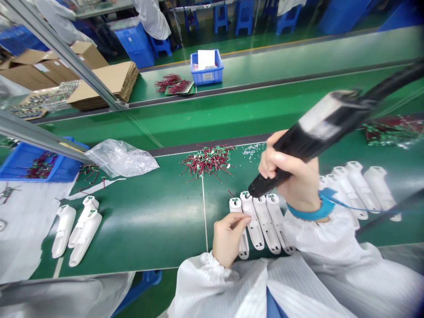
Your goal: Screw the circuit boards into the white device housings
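Observation:
My right hand (291, 174) is wrapped round a black electric screwdriver (318, 132), whose tip points down at the top of a white plastic housing (251, 216). That housing lies in a row of several white housings (265, 221) on the green mat. My left hand (228, 236) rests with curled fingers on the leftmost housing (239, 223) of the row, pressing it down. A blue wrist strap (318, 207) circles my right wrist.
A heap of small circuit boards with red wires (208, 161) lies beyond the row. More white housings lie at right (361, 185) and at left (76, 227). A crumpled plastic bag (119, 157), blue bins (36, 163) (207, 66) and cardboard boxes (99, 81) stand farther off.

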`<state>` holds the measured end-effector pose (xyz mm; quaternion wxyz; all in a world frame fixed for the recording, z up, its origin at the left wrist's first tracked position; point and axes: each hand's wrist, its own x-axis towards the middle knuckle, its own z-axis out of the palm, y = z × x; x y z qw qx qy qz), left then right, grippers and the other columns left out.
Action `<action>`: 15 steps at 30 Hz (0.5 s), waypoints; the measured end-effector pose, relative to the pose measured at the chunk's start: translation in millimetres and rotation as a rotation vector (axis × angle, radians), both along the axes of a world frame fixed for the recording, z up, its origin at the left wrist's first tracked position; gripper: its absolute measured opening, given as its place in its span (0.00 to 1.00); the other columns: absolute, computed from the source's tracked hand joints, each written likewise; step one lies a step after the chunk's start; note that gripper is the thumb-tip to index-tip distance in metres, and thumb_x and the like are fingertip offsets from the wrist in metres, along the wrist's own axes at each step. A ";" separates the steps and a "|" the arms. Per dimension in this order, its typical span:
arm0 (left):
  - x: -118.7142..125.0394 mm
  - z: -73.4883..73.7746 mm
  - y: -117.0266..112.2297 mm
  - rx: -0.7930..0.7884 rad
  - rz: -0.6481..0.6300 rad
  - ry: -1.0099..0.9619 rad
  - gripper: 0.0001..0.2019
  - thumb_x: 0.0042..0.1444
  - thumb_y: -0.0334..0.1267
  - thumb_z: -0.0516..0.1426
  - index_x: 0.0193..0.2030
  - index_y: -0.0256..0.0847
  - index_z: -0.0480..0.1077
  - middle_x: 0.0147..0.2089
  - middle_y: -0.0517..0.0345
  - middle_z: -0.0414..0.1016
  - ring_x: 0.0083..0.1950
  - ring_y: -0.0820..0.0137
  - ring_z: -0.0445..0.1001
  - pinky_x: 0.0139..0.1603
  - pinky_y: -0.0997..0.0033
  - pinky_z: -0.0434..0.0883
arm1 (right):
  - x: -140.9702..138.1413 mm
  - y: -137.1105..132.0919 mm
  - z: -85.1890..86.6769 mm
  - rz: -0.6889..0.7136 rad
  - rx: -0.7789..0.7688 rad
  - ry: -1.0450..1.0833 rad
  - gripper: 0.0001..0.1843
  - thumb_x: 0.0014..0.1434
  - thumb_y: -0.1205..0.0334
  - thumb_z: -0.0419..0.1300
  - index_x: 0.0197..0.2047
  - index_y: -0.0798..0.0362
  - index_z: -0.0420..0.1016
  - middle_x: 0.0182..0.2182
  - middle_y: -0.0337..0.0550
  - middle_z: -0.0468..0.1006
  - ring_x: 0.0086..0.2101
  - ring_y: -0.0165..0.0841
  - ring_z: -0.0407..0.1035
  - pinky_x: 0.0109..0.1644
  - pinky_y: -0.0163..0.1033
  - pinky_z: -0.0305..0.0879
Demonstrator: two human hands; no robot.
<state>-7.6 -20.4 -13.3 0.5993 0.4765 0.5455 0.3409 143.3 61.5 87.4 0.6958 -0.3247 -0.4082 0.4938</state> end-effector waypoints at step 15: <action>-1.5 16.8 8.7 0.042 0.093 0.019 0.02 0.48 0.35 0.64 0.28 0.40 0.79 0.28 0.59 0.82 0.31 0.68 0.78 0.37 0.71 0.74 | -6.4 -18.5 20.4 0.143 -0.024 0.074 0.10 0.49 0.60 0.66 0.36 0.48 0.73 0.15 0.31 0.62 0.14 0.24 0.52 0.17 0.34 0.50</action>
